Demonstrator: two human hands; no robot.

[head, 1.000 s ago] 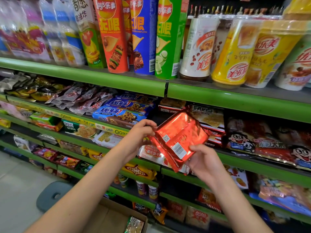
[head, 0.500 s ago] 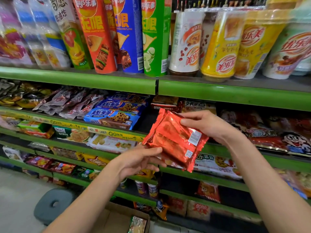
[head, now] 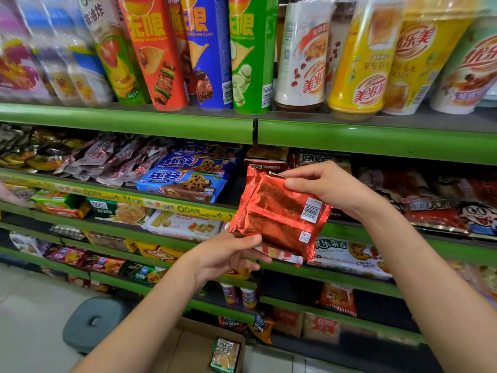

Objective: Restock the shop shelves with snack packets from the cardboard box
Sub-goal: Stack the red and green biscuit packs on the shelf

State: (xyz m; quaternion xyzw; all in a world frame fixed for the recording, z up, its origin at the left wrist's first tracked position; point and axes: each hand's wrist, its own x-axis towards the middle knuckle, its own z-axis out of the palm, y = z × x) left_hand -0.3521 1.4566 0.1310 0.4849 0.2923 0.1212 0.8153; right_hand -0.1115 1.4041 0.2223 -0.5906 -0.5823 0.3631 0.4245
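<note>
A stack of shiny red snack packets [head: 277, 214], barcode side up, is held in front of the second green shelf [head: 376, 141]. My right hand [head: 322, 187] grips its upper right edge, thumb on top. My left hand [head: 228, 254] pinches the lower left corner from below. The cardboard box [head: 188, 345] stands on the floor below my arms, with a green snack packet [head: 226, 354] inside it.
Tall crisp tubes [head: 161, 49] and drink cups [head: 357, 57] stand on the top shelf. Blue cookie packs [head: 188, 179] lie left of the red packets, cartoon-face packs [head: 473, 214] to the right. A grey stool [head: 94, 321] stands left of the box.
The red packets turned from tilted up-right to slanting down-right. My right hand moved from under them to their top edge, my left hand from the top left to beneath them.
</note>
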